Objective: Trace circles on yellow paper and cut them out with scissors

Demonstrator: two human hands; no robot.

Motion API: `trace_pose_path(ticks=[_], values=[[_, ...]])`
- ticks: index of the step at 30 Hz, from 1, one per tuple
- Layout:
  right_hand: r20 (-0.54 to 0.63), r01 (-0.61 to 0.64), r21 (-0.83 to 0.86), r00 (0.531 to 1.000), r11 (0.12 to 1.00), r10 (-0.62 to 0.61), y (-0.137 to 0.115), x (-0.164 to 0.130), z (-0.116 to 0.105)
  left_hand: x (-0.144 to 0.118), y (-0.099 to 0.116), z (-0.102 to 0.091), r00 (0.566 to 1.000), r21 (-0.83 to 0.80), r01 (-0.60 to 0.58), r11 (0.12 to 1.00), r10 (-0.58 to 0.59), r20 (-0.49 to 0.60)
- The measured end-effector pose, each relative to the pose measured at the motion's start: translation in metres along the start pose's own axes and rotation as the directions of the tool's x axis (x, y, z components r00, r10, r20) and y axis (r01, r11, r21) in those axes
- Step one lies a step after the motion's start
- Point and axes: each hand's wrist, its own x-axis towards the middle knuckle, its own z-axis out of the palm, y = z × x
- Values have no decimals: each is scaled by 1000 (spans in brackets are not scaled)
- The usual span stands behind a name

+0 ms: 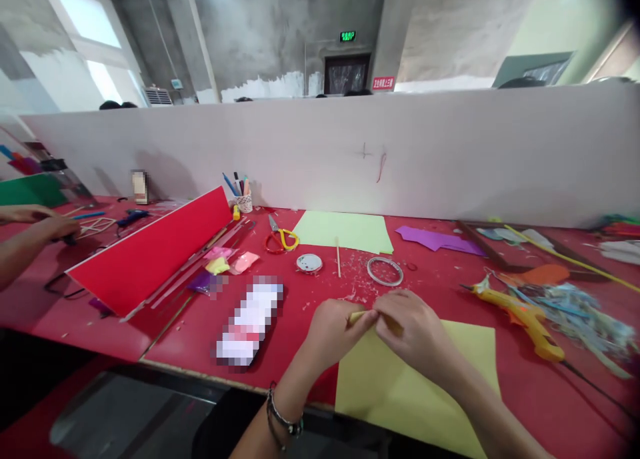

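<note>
At the table's near edge, my left hand (334, 325) and right hand (415, 329) pinch the yellow paper sheet (400, 385), its top edge barely rolled; most lies flat.

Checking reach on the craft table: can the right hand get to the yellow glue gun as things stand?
Probably yes. The glue gun lies in the open on the red table, to the right of the right hand, nothing between. But that hand is pinching the yellow paper with the left hand.
</note>
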Motion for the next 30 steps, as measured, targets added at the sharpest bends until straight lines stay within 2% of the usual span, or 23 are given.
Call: trace_pose_path(ticks=[6,14,21,30], values=[[8,-19,16,1000,1000,19,-16,3,-7,-11,5,-12,999,-5,-44,999,44,3],[-39,-59,20,997,998,60,-25,-10,1,-19,7,-15,995,74,-92,993,89,42],[-9,-3,58,1000,998,4,-37,-5,-5,-27,9,-26,995,-2,-47,999,47,88],[-51,1,5,999,1000,-1,-41,2,-4,-29,11,-30,999,116,-49,992,47,23]])
